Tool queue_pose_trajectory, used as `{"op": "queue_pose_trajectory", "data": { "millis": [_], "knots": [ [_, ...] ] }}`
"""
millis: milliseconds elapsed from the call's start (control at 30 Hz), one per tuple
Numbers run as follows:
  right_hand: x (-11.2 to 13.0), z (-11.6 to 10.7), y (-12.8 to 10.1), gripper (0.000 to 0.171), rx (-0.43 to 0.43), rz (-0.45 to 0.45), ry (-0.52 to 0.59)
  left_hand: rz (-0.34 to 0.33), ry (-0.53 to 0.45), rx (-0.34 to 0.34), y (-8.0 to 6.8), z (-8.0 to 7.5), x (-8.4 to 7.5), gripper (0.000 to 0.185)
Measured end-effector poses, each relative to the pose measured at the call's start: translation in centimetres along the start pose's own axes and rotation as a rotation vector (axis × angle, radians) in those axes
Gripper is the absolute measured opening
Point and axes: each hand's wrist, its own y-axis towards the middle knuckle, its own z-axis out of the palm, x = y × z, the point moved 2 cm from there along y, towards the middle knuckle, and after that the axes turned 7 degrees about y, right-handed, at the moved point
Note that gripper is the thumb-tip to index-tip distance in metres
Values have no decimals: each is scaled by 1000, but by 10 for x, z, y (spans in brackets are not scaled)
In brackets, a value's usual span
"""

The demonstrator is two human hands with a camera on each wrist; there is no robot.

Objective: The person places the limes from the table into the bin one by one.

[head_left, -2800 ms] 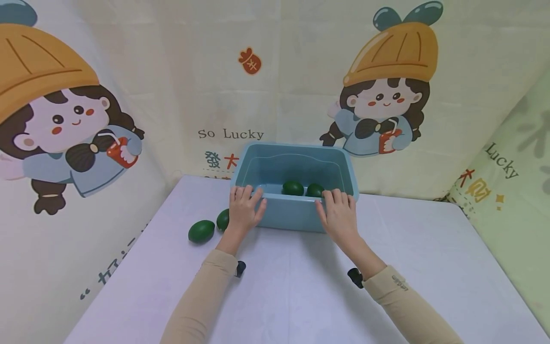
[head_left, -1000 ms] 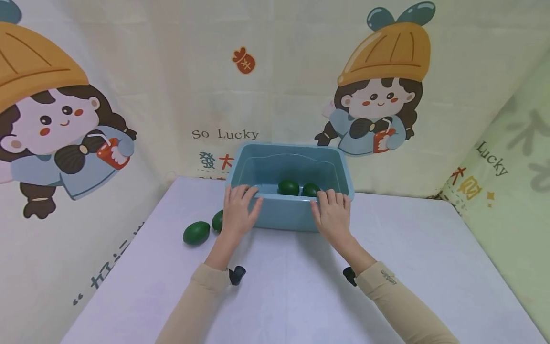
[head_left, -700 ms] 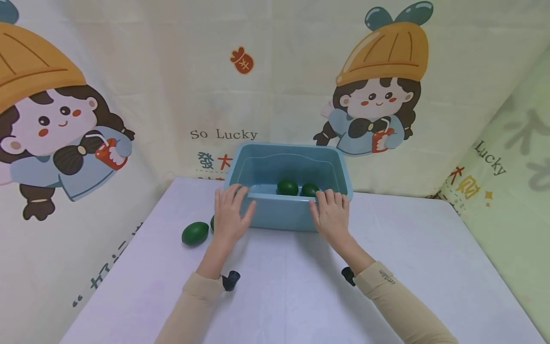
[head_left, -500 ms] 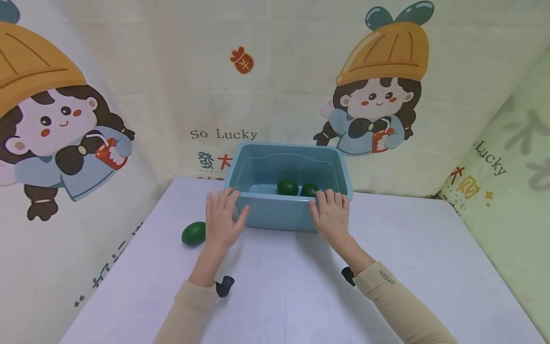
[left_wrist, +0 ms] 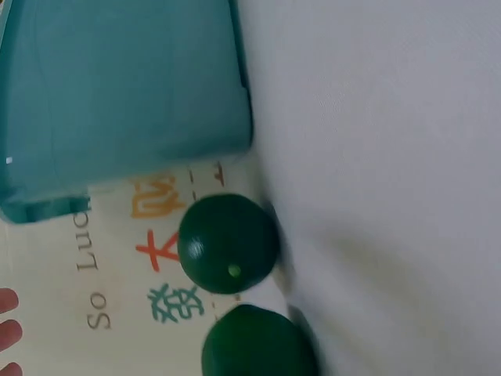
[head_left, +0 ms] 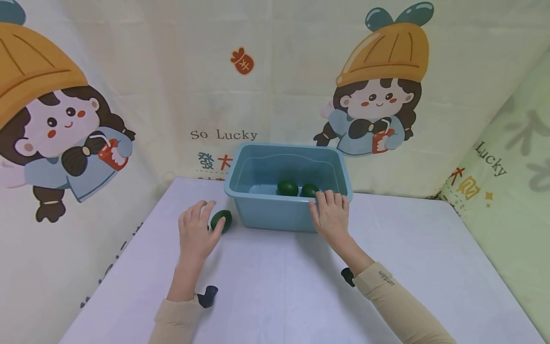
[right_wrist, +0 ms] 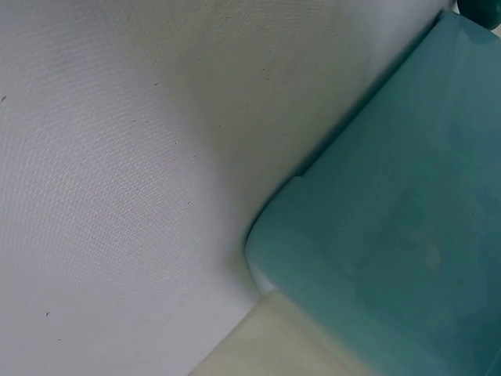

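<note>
There are 4 dark green fruits and 1 blue tub (head_left: 275,215). 2 fruits lie inside the tub, one (head_left: 287,188) beside the other (head_left: 310,190), toward its near wall. 2 more lie on the white table (head_left: 301,291) at about 9 o'clock from the tub: the head view shows only 1 of them (head_left: 221,220), but the left wrist view shows that fruit (left_wrist: 228,244) with a 2nd (left_wrist: 258,345) just beside it.

The left hand (head_left: 196,234) hovers over the table fruits with fingers spread and relaxed; its fingertips look to reach the visible fruit, though contact is hard to judge. It grips nothing. The right hand (head_left: 332,217) lies flat against the tub's near wall at about 5 o'clock, fingers straight, tips on the rim.

The table fruits are smooth, glossy and oval, deep green; the nearer one carries a small pale dot.
</note>
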Motion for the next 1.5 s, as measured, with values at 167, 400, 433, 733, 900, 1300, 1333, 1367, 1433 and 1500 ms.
{"op": "queue_pose_trajectory", "data": {
  "millis": [167,400,433,733,900,1300,1333,1367,1433,1500],
  "knots": [
    [0,0,0,58,-4,-2,1,-51,21,73,-6,-2,17,49],
    [0,0,0,57,10,10,4,-123,7,179,-18,-1,39,54],
    [1,0,1,58,11,11,5,-131,3,194,-20,0,42,55],
    [1,0,0,60,16,20,0,-213,-60,269,-33,8,62,63],
    [1,0,0,58,-2,3,8,-274,-62,317,-40,12,72,69],
    [1,0,-1,60,-1,9,15,-378,-135,433,-51,22,90,79],
    [1,0,-1,60,1,11,16,-387,-140,444,-51,23,91,80],
    [1,0,-1,60,3,12,16,-397,-148,454,-52,24,92,80],
    [1,0,-2,59,7,15,19,-414,-162,469,-53,25,94,81],
    [1,0,-2,59,12,18,23,-427,-177,479,-53,27,95,82]
  ]
}}
